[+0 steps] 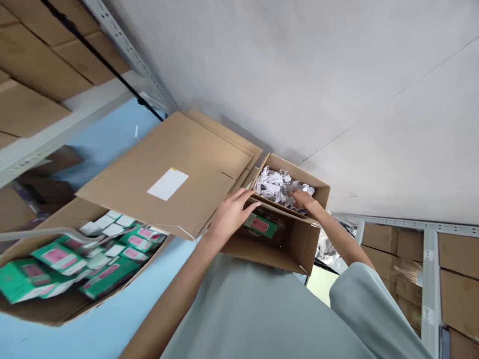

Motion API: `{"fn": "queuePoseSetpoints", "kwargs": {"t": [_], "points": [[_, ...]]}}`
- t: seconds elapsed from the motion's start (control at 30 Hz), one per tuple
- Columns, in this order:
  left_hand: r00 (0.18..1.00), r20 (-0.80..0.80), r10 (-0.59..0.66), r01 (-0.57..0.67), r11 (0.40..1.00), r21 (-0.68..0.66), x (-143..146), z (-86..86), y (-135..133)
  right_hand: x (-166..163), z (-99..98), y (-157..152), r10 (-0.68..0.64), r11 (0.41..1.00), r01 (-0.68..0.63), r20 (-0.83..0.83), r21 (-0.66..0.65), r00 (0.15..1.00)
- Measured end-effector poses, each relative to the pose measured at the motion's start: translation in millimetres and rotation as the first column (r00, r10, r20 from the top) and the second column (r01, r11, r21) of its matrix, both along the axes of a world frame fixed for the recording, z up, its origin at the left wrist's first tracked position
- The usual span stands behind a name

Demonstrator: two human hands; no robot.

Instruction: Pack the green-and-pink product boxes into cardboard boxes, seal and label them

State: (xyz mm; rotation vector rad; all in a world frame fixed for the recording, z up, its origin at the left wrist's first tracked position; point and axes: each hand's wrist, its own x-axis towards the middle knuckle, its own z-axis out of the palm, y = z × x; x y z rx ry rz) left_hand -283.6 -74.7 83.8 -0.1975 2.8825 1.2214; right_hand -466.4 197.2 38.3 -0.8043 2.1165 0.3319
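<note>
My left hand [232, 212] has its fingers stretched out and its thumb apart, at the left end of the wall between two cardboard boxes. My right hand [303, 199] reaches into the farther cardboard box [322, 195], among crumpled white paper packing [272, 183] and some clear plastic. Its fingertips are buried there, so their grip is hidden. The nearer cardboard box [279, 254] stands open against my body. Inside it, at the left, lies a green carton [266, 227] with a pink panel.
A flattened cardboard sheet [194, 164] with a white label lies left of the boxes. A large open box [56, 315] of green and white cartons sits on the blue surface [149, 279]. Shelves with brown boxes [460, 294] stand on both sides. A grey wall [299, 75] rises behind.
</note>
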Motion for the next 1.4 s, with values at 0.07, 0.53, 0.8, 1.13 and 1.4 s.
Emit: {"fn": "queuePoseSetpoints", "kwargs": {"t": [0.07,0.53,0.8,1.13,1.4], "points": [[1.000,-0.006,0.000,0.000,1.000,0.004,-0.1,-0.9,-1.0,0.8,8.9,7.4,-0.007,0.999,0.006,-0.023,-0.040,1.000],[1.000,0.019,-0.019,0.019,0.999,0.044,-9.8,4.0,-0.3,131.0,175.8,77.9,-0.781,0.410,0.369,-0.112,-0.834,0.615],[1.000,-0.002,-0.013,0.013,0.998,0.062,-3.7,1.8,0.4,192.2,137.0,31.3,-0.690,0.394,0.549,0.158,-0.737,0.707],[1.000,-0.029,-0.007,0.008,0.999,0.040,-2.1,-1.4,1.6,149.1,138.8,14.1,-0.515,0.731,0.418,-0.034,-0.539,0.857],[1.000,-0.023,-0.012,0.012,1.000,-0.023,-2.3,-2.7,2.7,-14.8,66.6,-14.5,-0.253,0.967,0.243,-0.168,-0.075,0.953]]}}
